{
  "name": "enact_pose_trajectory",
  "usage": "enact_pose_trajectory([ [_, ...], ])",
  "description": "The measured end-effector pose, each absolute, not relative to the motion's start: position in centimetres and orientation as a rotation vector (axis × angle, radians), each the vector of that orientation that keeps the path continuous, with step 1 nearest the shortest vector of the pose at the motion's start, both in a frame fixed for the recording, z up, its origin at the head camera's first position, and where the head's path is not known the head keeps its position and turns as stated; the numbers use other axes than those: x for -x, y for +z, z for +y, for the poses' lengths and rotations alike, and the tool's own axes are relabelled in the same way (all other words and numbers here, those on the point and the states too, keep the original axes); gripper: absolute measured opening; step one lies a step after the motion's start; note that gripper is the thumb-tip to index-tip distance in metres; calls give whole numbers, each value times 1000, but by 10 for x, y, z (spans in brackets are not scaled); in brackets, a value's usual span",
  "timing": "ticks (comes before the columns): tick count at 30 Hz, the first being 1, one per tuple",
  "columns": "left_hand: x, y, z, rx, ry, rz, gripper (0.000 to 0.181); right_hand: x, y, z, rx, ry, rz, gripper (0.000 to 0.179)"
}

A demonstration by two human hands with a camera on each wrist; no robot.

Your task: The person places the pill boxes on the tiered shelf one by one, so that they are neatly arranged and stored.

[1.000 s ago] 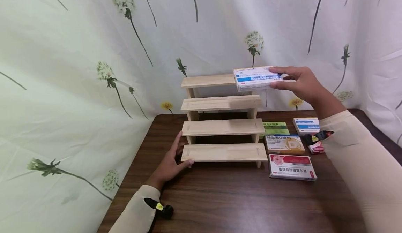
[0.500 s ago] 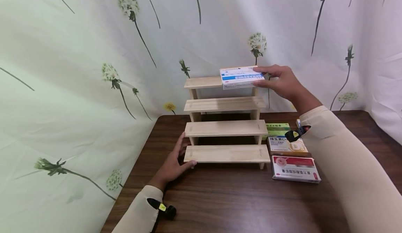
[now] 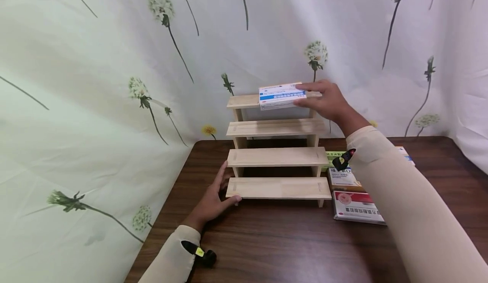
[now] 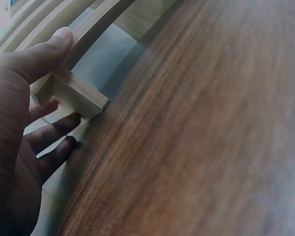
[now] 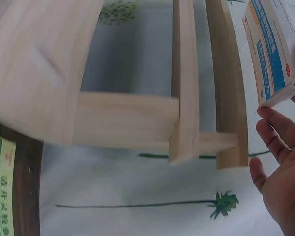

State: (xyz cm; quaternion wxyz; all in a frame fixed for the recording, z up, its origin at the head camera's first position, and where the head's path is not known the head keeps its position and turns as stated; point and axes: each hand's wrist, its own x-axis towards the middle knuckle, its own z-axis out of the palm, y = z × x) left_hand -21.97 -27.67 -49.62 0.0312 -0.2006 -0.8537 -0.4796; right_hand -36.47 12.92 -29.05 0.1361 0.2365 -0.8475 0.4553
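A four-tier wooden step rack (image 3: 277, 157) stands on the table. Its left end is gripped low by my left hand (image 3: 210, 202); in the left wrist view the thumb (image 4: 64, 39) lies along the lowest step's edge, fingers around the end near the leg. My right hand (image 3: 324, 100) pinches a white-and-blue medicine box (image 3: 280, 95) by its right end, thumb in front and fingers on top. In the head view the box overlaps the top step (image 3: 242, 101). The right wrist view shows the box (image 5: 270, 49) beside the top step, lower fingers loose.
Right of the rack lie a red-and-white medicine box (image 3: 358, 209), a vitamin D box (image 3: 341, 179) and a green box (image 3: 333, 158); my right sleeve (image 3: 404, 194) partly covers them. Another box (image 3: 406, 153) shows behind the sleeve. A floral curtain (image 3: 267, 54) hangs close behind the rack.
My right hand has carried the medicine box leftward, from the rack's upper right end to over the top step. My left hand keeps its grip. The view has shifted slightly.
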Motion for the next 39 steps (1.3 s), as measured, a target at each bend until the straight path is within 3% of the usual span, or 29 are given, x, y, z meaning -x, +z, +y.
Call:
enact_pose_trajectory([
  [15, 221, -496, -276, 587, -1517, -2641, 117, 377, -280, 93, -666, 1006, -2637, 63],
  [39, 216, -494, -278, 571, -1512, -2651, 116, 393, -275, 62, -709, 1001, -2723, 60],
])
